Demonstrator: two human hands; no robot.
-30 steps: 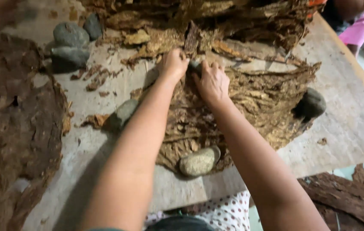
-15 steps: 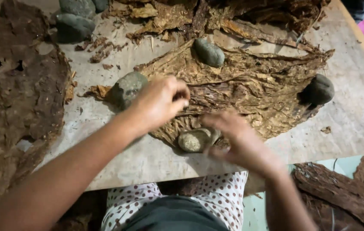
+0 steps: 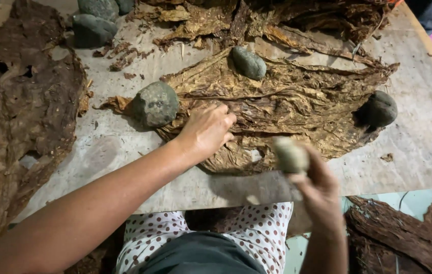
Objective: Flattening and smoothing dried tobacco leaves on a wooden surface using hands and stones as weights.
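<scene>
We see the left hand [image 3: 206, 129] lying palm down on the spread stack of dried brown leaves [image 3: 287, 104], fingers loosely together and flat, gripping nothing, just pressing the near left part of the stack. The right hand [image 3: 317, 187] is raised above the near table edge, blurred, fingers wrapped round a pale stone [image 3: 290, 155] that sits just over the front edge of the leaves. The leaf stack lies mid-table on the worn board table [image 3: 419, 152]. Three more stones weigh it: a grey one [image 3: 156, 104] at the left tip just beside the left hand, a greenish one [image 3: 249, 63] at the far middle, a dark one [image 3: 380, 108] at the right end. Darker leaf pile [image 3: 20, 111] at left, spare stones [image 3: 93, 29] far left, more leaves [image 3: 404, 233] below right
</scene>
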